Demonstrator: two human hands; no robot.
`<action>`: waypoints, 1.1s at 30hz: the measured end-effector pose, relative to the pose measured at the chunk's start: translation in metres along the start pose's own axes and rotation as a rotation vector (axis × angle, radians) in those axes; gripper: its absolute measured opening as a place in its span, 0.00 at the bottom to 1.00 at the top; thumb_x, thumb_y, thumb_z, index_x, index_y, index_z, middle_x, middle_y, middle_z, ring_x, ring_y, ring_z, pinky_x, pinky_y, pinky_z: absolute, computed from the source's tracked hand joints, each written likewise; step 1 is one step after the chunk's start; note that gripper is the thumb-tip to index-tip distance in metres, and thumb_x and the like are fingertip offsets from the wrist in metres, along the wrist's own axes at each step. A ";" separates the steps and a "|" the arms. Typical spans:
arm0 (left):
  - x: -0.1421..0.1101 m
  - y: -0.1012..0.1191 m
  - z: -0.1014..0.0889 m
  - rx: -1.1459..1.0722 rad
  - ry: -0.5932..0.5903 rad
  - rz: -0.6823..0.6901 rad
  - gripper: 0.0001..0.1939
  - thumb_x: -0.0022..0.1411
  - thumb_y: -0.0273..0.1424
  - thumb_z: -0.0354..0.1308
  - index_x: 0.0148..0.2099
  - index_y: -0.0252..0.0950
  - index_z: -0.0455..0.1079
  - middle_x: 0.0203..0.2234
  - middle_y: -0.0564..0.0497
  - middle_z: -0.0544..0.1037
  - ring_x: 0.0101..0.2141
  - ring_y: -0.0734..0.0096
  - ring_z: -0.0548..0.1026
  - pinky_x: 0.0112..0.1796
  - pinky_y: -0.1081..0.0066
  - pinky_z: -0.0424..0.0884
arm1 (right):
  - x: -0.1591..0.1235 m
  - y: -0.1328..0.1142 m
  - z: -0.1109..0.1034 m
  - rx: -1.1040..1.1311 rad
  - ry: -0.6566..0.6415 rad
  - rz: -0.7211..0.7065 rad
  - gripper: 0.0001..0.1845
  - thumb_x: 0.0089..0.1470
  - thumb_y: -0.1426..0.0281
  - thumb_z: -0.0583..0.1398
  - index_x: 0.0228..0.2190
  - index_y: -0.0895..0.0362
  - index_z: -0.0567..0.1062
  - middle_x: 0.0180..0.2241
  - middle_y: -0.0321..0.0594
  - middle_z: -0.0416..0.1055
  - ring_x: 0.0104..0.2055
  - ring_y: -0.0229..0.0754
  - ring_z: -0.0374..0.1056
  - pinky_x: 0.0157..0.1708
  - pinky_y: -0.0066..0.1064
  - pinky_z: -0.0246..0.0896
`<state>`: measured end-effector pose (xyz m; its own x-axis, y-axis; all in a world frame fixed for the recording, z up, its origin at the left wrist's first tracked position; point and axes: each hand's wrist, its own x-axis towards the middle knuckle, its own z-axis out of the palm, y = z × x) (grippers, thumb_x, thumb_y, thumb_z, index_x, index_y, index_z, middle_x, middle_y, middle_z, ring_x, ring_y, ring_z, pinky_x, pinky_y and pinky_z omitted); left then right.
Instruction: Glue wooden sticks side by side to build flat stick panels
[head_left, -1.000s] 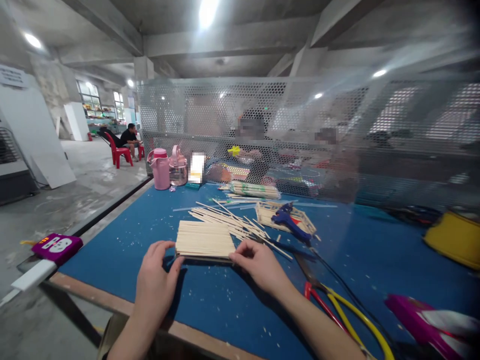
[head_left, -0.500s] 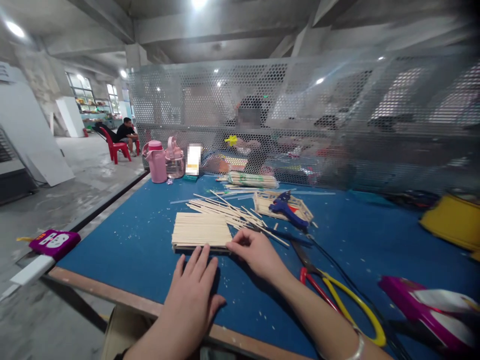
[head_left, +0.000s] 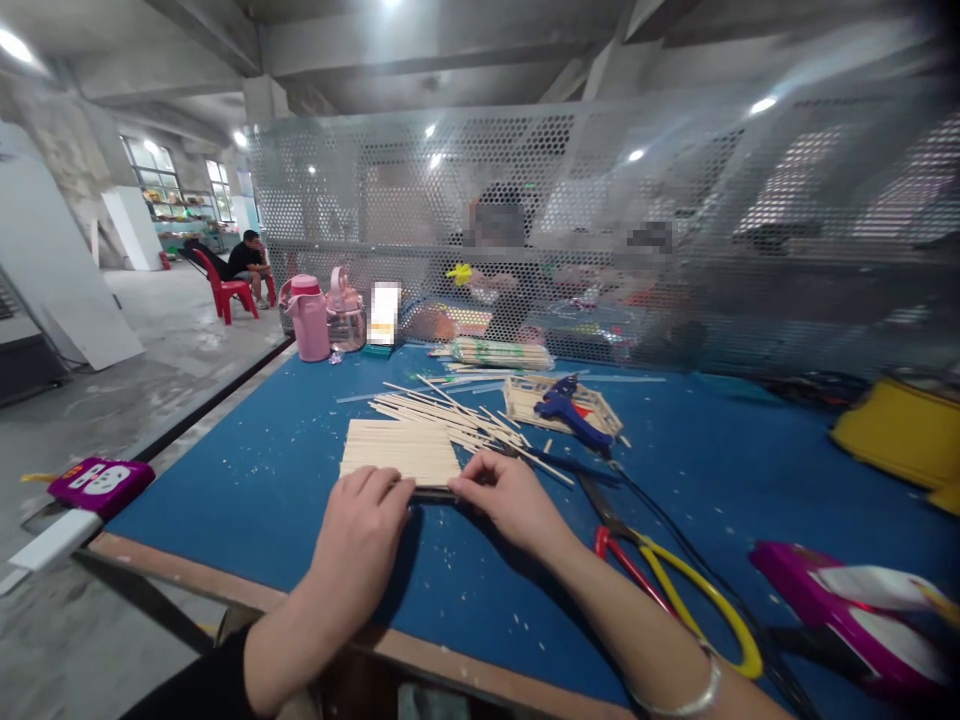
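A flat panel of pale wooden sticks laid side by side rests on the blue table, with a darker layer under its front edge. My left hand has its fingers curled over the front left edge of the panel. At the front right corner, the thumb and fingers of my right hand are pinched on the edge. Whatever thin end lies inside that pinch is mostly hidden. Loose wooden sticks lie in a heap just behind the panel.
Behind the sticks, a blue glue gun lies on a small wooden frame. Red-and-yellow-handled shears and a cable lie right. Purple power strips flank the table. Pink bottles stand before a perforated screen; a person sits beyond it.
My left hand has moved forward from the flat, spread pose before the panel, and its fingers are now bent onto the front edge. My right hand stays at the corner.
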<state>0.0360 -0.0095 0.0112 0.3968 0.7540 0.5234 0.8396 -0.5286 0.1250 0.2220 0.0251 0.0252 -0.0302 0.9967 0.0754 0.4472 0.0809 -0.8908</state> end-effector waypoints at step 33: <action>0.023 -0.057 0.010 -0.215 0.084 0.334 0.11 0.62 0.28 0.48 0.33 0.36 0.71 0.26 0.50 0.70 0.29 0.73 0.67 0.30 0.74 0.64 | 0.005 0.007 -0.011 0.209 -0.142 0.143 0.07 0.36 0.70 0.61 0.20 0.57 0.66 0.15 0.31 0.68 0.19 0.32 0.62 0.20 0.24 0.53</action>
<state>0.0009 0.0420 0.0082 0.5955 0.4969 0.6312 0.5691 -0.8155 0.1051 0.2349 0.0309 0.0244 -0.1110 0.9879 -0.1083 0.2620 -0.0760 -0.9621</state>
